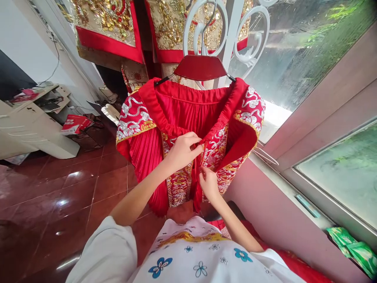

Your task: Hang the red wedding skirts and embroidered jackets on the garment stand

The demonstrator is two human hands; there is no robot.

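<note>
A red pleated skirt (144, 157) with silver and gold embroidery hangs in front of me from a hanger (202, 67) with a dark red middle bar. The hanger's clips grip its gathered waistband on both sides. My left hand (187, 147) is closed on the waistband's front edge, close to where the opening runs down. Just below and to the right, my right hand (209, 182) pinches the edge of the same opening. Whether a zip or other fastener lies under the fingers is hidden.
Gold-beaded garments with red borders (106, 23) hang behind. White scrolled ironwork (226, 35) stands before the window at right. A green packet (352, 247) and a small teal object (308, 206) lie on the sill. At left is a pale desk (35, 129) on the tiled floor.
</note>
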